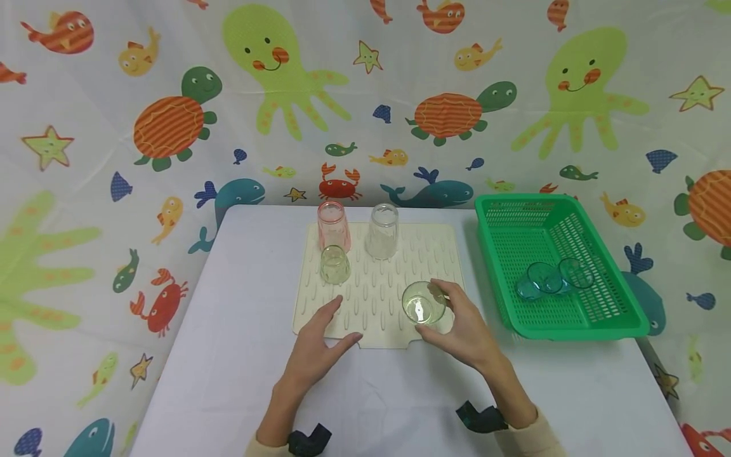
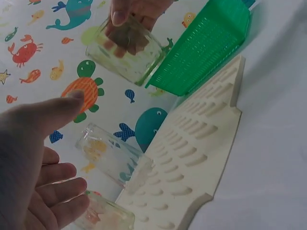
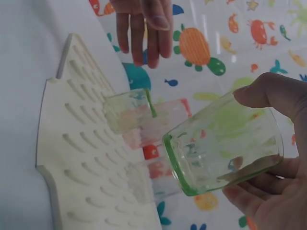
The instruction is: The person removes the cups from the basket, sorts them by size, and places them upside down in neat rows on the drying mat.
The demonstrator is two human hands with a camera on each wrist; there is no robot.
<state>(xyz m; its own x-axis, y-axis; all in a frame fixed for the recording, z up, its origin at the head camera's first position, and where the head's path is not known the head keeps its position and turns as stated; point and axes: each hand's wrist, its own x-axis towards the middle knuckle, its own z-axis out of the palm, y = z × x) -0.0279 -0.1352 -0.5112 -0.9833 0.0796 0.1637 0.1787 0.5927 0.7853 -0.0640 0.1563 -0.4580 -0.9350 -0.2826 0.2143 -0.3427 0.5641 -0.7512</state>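
Observation:
In the head view my right hand [image 1: 465, 333] holds a pale green clear glass [image 1: 423, 312] above the right part of a cream ridged drying mat [image 1: 377, 317]. The right wrist view shows thumb and fingers on opposite sides of this glass [image 3: 223, 143], its thick green end facing the mat. My left hand [image 1: 314, 349] holds nothing and hovers over the mat's front left edge, thumb spread from the fingers. Just beyond its fingertips stands a small green glass [image 1: 334, 265]. Behind that are a taller pink glass [image 1: 334, 225] and a clear glass [image 1: 382, 231].
A green plastic basket [image 1: 577, 331] with slotted sides stands on the right of the white-covered table [image 1: 228, 355], with blue glasses [image 1: 545, 279] lying inside. Behind the table hangs a curtain [image 1: 365, 127] printed with sea animals. A dark strap [image 1: 481, 419] sits at the right wrist.

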